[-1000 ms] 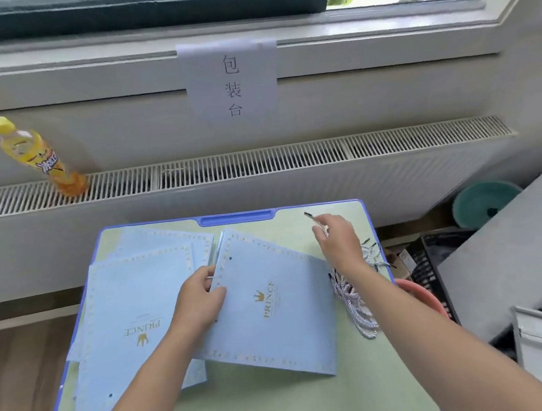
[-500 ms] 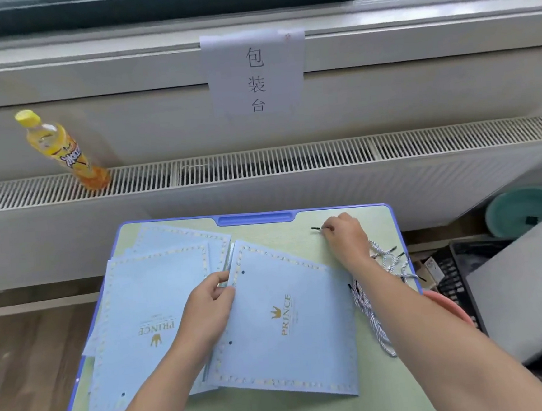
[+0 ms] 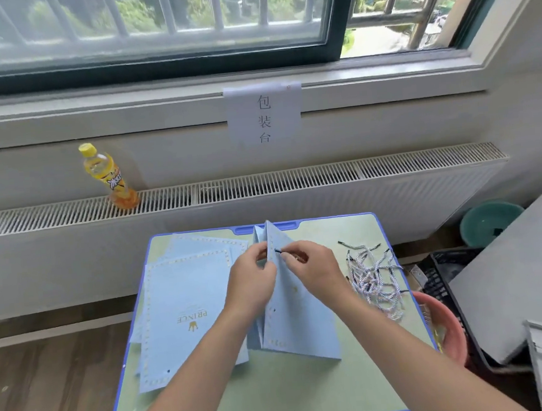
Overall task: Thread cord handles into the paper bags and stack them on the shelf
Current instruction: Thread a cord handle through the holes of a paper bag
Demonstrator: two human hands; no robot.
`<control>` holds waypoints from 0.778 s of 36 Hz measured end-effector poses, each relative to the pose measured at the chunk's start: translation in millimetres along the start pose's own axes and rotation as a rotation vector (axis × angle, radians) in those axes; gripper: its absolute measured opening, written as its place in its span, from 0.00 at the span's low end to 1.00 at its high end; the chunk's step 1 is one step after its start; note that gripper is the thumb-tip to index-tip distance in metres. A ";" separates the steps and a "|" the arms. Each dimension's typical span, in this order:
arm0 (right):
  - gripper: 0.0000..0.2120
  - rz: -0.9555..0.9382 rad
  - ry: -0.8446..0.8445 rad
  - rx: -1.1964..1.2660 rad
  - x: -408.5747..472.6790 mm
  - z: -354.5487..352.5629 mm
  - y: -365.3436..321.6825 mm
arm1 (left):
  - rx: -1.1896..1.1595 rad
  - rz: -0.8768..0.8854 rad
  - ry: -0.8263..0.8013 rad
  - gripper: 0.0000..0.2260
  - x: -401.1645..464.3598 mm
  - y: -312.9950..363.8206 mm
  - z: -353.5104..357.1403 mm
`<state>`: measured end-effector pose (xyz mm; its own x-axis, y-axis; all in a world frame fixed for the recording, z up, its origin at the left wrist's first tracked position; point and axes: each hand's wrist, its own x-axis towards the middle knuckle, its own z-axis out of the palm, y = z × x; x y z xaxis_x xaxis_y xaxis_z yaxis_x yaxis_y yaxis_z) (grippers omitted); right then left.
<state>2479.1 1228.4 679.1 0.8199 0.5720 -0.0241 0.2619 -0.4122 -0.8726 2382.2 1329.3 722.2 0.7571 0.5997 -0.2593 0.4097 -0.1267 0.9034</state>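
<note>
A light blue paper bag (image 3: 299,319) stands tilted up on its edge in the middle of the small table (image 3: 278,399). My left hand (image 3: 253,284) grips the bag's upper edge. My right hand (image 3: 313,267) pinches a cord whose dark tip (image 3: 278,251) sits at a hole near the bag's top. More flat blue bags (image 3: 186,306) printed PRINCE lie stacked to the left. A loose pile of blue-white cords (image 3: 374,278) lies on the table's right side.
A yellow drink bottle (image 3: 108,176) stands on the radiator grille behind the table. A pink basin (image 3: 448,327), a black crate (image 3: 440,276) and a grey board (image 3: 511,270) crowd the right. A teal basin (image 3: 488,220) sits on the floor.
My left hand lifted the right bag from flat to standing on edge. My right hand carried a cord from the far table edge to the bag's hole. The view tilted up.
</note>
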 end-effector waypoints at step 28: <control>0.09 0.006 0.030 -0.115 -24.3 -7.2 -46.6 | 0.166 0.146 -0.162 0.17 -15.0 18.5 -8.3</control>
<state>2450.6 1228.5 723.9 0.8363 0.5482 -0.0131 0.3121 -0.4955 -0.8106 2374.2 1324.6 745.6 0.8801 0.4335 -0.1940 0.3584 -0.3382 0.8702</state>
